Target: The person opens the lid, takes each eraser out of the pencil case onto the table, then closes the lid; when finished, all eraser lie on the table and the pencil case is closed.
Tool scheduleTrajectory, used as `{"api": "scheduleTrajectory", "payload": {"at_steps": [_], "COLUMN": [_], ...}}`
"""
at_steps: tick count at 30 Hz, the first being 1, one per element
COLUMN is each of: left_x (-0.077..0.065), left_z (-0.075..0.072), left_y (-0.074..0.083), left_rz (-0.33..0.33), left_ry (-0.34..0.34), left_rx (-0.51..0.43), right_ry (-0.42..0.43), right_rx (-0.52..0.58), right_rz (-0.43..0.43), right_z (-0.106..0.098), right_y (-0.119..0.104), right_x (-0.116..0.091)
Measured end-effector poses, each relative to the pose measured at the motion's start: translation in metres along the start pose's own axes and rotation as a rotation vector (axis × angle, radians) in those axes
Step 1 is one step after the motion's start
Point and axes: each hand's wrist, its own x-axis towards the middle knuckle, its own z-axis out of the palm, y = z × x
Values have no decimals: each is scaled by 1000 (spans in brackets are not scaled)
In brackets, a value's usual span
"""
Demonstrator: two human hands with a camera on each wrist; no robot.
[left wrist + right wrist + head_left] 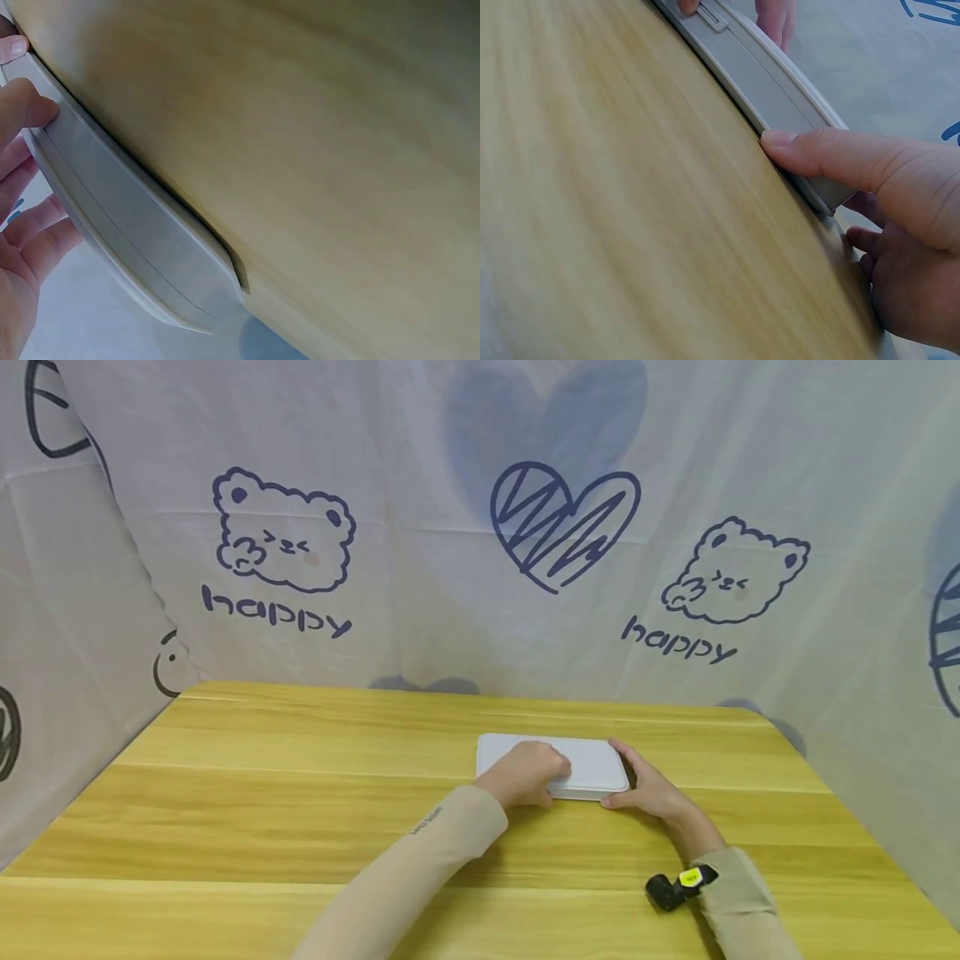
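Flatly, a smooth, round-cornered white box (591,766) lies on a wood-grained table (247,818), left hand (525,772) pinching its front edge, right hand (654,791) gripping its end.

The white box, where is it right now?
In the head view, the white box is on the table, just right of the picture's middle, with the left hand over its front edge and the right hand at its right end.
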Motion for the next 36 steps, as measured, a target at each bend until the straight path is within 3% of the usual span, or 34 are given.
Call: {"api": "scheduleTrajectory", "payload": {"at_steps": [7,22,31,36], "left_x": [2,6,6,7], "left_z": [-2,-1,1,1], "left_y": [2,4,4,5], "left_rz": [40,70,96,107], "left_ry": [-5,-26,-27,-35], "left_rx": [59,86,77,95], "right_ry": [-1,-4,-27,-19], "right_rx": [-13,-37,-8,-8], "right_rz": [1,6,-101,-47], "right_z": [0,-1,-1,-2], "right_y": [-1,-4,-1,0], "right_x": [0,-1,-4,-1]}}
